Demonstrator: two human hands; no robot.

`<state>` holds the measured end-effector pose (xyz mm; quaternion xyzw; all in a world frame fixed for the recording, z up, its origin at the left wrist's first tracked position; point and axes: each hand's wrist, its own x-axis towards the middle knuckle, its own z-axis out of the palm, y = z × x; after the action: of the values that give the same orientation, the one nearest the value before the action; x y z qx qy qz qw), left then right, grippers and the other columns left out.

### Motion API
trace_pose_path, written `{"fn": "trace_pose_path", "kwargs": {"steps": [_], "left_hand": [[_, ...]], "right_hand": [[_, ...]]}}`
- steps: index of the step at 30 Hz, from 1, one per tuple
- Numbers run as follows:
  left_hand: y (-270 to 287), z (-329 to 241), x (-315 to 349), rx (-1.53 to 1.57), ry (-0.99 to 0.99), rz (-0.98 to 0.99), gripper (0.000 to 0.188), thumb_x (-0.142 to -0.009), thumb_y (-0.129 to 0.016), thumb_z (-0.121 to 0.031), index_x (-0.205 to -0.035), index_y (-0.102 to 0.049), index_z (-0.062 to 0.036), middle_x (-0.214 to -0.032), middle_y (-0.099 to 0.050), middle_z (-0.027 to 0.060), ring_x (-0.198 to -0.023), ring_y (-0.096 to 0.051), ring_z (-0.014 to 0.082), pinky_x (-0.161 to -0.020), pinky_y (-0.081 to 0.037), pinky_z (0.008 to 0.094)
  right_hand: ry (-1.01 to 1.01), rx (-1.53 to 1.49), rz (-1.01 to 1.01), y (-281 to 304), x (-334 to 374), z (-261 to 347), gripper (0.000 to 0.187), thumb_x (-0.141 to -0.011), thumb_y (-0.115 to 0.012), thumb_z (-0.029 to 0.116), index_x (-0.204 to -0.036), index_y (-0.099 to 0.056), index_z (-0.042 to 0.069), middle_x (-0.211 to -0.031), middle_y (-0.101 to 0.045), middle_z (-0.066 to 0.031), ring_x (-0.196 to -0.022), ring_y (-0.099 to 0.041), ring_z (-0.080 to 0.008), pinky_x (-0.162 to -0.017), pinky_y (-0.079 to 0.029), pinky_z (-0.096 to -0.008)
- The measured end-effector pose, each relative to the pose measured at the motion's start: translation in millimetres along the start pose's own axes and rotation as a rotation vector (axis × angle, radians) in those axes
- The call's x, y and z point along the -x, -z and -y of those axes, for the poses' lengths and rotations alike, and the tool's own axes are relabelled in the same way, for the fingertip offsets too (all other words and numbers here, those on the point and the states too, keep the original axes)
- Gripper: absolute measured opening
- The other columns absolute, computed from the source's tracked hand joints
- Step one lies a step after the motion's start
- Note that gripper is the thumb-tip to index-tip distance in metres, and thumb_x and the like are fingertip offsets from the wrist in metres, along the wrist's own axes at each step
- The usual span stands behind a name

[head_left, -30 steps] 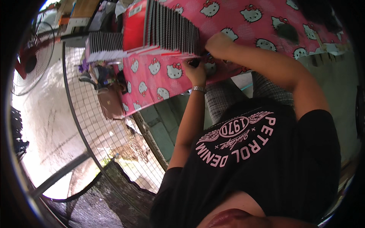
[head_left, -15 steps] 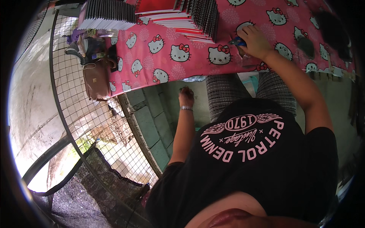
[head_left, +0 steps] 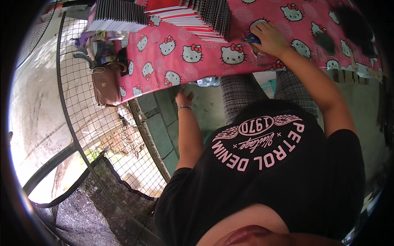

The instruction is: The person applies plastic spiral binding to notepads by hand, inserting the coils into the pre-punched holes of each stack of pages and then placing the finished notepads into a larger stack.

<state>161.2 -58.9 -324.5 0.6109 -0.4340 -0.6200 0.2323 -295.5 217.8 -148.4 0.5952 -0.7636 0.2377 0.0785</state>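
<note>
My right hand (head_left: 269,39) rests on the table's pink patterned cover (head_left: 205,78), its fingers wrapped round a small hand tool (head_left: 251,39) with blue and dark parts, which looks like pliers. Its tip points left, and the palm hides much of it. Below the table's near edge, to the left of my knees, hangs my left hand (head_left: 184,97) with a band at the wrist. Its fingers are apart and nothing shows in them. Left of the tool stands a slanting stack of red and white spiral-bound notebooks (head_left: 201,18).
Another spiral-bound stack (head_left: 118,16) stands at the far left of the table. A brown bag (head_left: 106,85) hangs by the left corner, under a cluster of small items (head_left: 96,49). Wire mesh (head_left: 82,82) runs along the left. Clear plastic (head_left: 208,81) shows under the table edge.
My left hand has moved left and slightly up toward the table edge, and its fingers have spread. The right hand keeps hold of the tool in nearly the same place.
</note>
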Motion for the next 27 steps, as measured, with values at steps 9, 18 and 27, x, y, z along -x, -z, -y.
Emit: {"fn": "trace_pose_path", "kwargs": {"steps": [9, 18, 27], "left_hand": [[-141, -327, 177, 0.043, -1.076, -0.318, 0.029, -0.087, -0.060, -0.006, -0.115, -0.055, 0.0023, -0.105, -0.060, 0.0087, -0.090, -0.054, 0.0146, -0.076, -0.047, 0.0289], [-286, -444, 251, -0.900, -1.646, 0.501, 0.025, -0.081, -0.075, -0.020, -0.094, -0.061, -0.0037, -0.126, -0.056, 0.0180, -0.123, -0.049, 0.0335, -0.107, -0.034, 0.0404], [-304, -427, 245, -0.973, -1.085, 0.658, 0.032, -0.078, -0.075, -0.009, -0.103, -0.056, -0.0055, -0.140, -0.045, 0.0139, -0.094, -0.061, 0.0166, -0.064, -0.050, 0.0278]], "right_hand": [[-0.203, -0.193, -0.148, -9, -1, -3, 0.045, -0.076, -0.071, 0.032, -0.113, -0.055, 0.011, -0.101, -0.059, -0.0122, -0.100, -0.059, -0.0301, -0.087, -0.044, -0.0448], [0.097, -0.642, -0.494, 112, -82, 74, 0.049, -0.072, -0.079, 0.024, -0.114, -0.059, 0.011, -0.107, -0.060, -0.0110, -0.101, -0.058, -0.0319, -0.089, -0.043, -0.0440], [0.055, -0.577, -0.431, 108, -95, 71, 0.054, -0.072, -0.080, 0.028, -0.120, -0.060, 0.012, -0.115, -0.059, -0.0093, -0.107, -0.056, -0.0293, -0.093, -0.042, -0.0422]]}}
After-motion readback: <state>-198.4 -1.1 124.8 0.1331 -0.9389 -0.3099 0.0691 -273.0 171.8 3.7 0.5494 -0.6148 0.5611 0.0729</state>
